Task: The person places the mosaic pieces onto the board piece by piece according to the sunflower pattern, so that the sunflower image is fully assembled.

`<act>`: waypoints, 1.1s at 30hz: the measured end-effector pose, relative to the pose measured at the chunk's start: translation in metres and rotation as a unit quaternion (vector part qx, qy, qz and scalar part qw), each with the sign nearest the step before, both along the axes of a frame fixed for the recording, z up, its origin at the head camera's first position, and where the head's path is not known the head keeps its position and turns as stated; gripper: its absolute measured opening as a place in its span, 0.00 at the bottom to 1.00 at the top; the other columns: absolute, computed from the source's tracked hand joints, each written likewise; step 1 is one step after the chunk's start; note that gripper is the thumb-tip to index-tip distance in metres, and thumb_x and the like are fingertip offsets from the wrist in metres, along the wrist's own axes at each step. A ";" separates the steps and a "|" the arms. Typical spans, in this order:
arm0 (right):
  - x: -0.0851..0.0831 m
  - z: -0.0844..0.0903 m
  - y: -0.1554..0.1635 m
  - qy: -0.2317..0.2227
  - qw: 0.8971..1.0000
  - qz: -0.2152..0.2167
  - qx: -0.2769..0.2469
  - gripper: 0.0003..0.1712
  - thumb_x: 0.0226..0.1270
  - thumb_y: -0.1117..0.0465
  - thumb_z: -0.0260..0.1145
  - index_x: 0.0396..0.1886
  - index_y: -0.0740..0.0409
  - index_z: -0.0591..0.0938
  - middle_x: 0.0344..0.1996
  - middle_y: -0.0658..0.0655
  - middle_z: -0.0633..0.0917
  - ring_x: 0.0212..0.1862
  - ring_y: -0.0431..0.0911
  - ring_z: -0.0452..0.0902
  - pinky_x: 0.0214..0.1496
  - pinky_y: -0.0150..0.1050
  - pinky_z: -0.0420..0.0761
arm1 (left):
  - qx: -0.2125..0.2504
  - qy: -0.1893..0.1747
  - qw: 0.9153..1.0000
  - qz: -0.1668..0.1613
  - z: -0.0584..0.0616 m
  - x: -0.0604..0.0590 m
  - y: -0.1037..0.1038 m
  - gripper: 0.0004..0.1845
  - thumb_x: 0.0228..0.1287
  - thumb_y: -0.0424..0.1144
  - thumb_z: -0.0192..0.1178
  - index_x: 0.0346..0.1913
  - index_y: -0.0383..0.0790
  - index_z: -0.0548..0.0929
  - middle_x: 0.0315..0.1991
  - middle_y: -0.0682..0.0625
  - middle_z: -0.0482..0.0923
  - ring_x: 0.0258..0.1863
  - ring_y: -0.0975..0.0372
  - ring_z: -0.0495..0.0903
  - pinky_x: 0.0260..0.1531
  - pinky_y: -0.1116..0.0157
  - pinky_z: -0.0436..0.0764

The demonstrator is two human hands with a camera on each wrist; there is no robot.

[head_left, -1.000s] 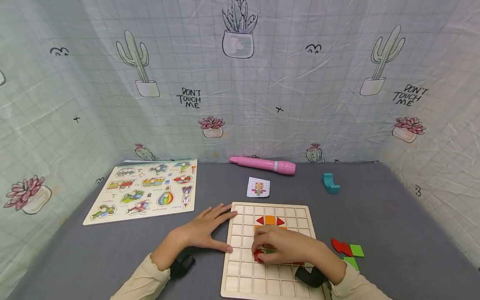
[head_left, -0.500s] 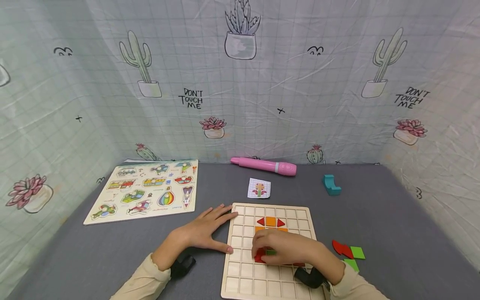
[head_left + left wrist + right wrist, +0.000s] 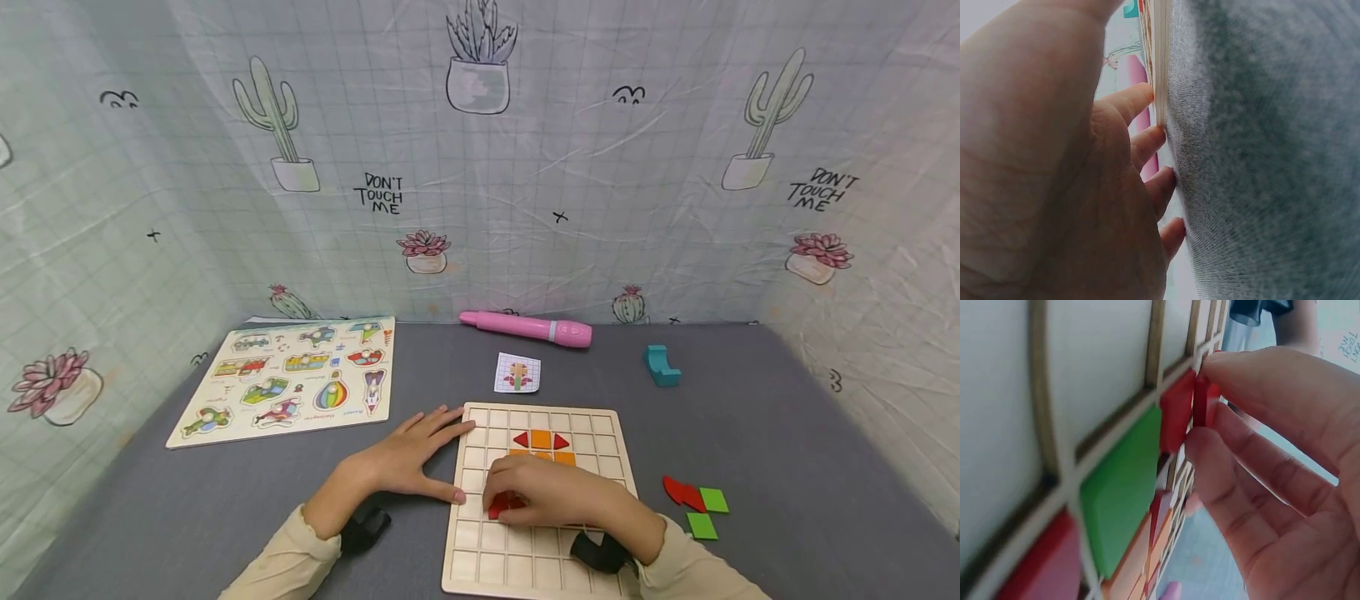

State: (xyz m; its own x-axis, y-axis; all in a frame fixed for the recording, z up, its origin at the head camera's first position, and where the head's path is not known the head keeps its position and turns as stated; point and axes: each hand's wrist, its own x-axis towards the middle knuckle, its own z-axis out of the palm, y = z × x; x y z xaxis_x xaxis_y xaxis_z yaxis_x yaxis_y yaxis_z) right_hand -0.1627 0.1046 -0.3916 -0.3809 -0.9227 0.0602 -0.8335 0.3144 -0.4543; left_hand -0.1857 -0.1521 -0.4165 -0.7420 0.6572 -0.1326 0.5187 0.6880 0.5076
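My left hand [image 3: 408, 462] lies with spread, fairly straight fingers at the left edge of a wooden grid board [image 3: 491, 567]; in the left wrist view its fingertips touch the board's side and the table. Over the board, my right hand [image 3: 558, 492] pinches a small red tile [image 3: 1205, 403] between thumb and fingers, in a cell left of the pattern. Beside it sit another red tile [image 3: 1175, 412] and a green tile [image 3: 1122, 490]. Orange tiles [image 3: 541, 439] flanked by red triangles [image 3: 561, 441] lie farther up the board. The right hand hides part of the pattern.
Loose red tiles [image 3: 684, 494] and green squares [image 3: 702, 526] lie right of the board. Behind it are a small pattern card [image 3: 517, 372] and a pink microphone-shaped toy [image 3: 525, 327]. A teal curved block [image 3: 662, 366] stands back right, a picture puzzle board [image 3: 288, 379] left.
My right hand has shifted slightly left along the board, from the red-and-green row to the cell beside it, with a red tile in its fingers. The left hand has stayed put.
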 end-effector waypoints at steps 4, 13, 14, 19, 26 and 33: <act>0.001 -0.001 -0.003 -0.003 1.000 -0.009 0.003 0.02 0.64 0.63 0.69 0.36 0.53 0.84 0.33 0.45 0.78 0.34 0.31 0.69 0.37 0.18 0.70 | 0.003 0.001 1.000 -0.003 0.001 0.000 0.002 0.51 0.54 0.63 0.67 0.76 0.48 0.58 0.77 0.46 0.49 0.77 0.46 0.45 0.73 0.42 0.45; 0.000 -0.003 -0.007 0.002 0.999 -0.030 0.013 0.03 0.62 0.62 0.71 0.33 0.51 0.83 0.29 0.43 0.76 0.32 0.30 0.66 0.36 0.19 0.69 | -0.001 0.006 1.000 -0.001 0.000 0.001 0.001 0.51 0.54 0.63 0.68 0.76 0.47 0.58 0.77 0.45 0.49 0.77 0.46 0.45 0.72 0.42 0.45; 0.000 -0.002 -0.007 0.000 0.999 -0.032 0.019 0.03 0.62 0.61 0.71 0.33 0.51 0.83 0.29 0.42 0.76 0.32 0.30 0.66 0.36 0.20 0.69 | -0.001 0.006 1.000 -0.001 -0.001 0.001 0.001 0.51 0.54 0.63 0.68 0.76 0.47 0.58 0.77 0.45 0.49 0.77 0.46 0.45 0.72 0.42 0.45; 0.000 0.002 -0.004 -0.025 0.998 -0.028 0.047 0.04 0.62 0.60 0.71 0.36 0.50 0.84 0.31 0.39 0.77 0.36 0.31 0.68 0.41 0.21 0.71 | 0.003 0.002 1.000 -0.002 0.000 0.001 0.001 0.51 0.54 0.62 0.68 0.76 0.47 0.58 0.77 0.45 0.50 0.77 0.46 0.45 0.73 0.42 0.45; 0.001 0.006 -0.002 -0.047 0.997 -0.020 0.053 0.07 0.66 0.56 0.68 0.41 0.50 0.86 0.34 0.40 0.80 0.39 0.32 0.71 0.45 0.23 0.73 | 0.001 0.006 1.000 -0.001 0.000 0.001 0.000 0.51 0.54 0.62 0.68 0.76 0.47 0.58 0.77 0.45 0.50 0.77 0.47 0.46 0.73 0.42 0.45; 0.001 0.004 -0.003 -0.016 0.999 -0.006 0.031 0.04 0.64 0.62 0.69 0.38 0.51 0.84 0.32 0.43 0.79 0.36 0.33 0.70 0.41 0.21 0.72 | -0.004 0.005 1.000 0.002 0.000 0.001 -0.001 0.51 0.54 0.63 0.68 0.77 0.49 0.57 0.78 0.46 0.49 0.77 0.47 0.45 0.73 0.43 0.45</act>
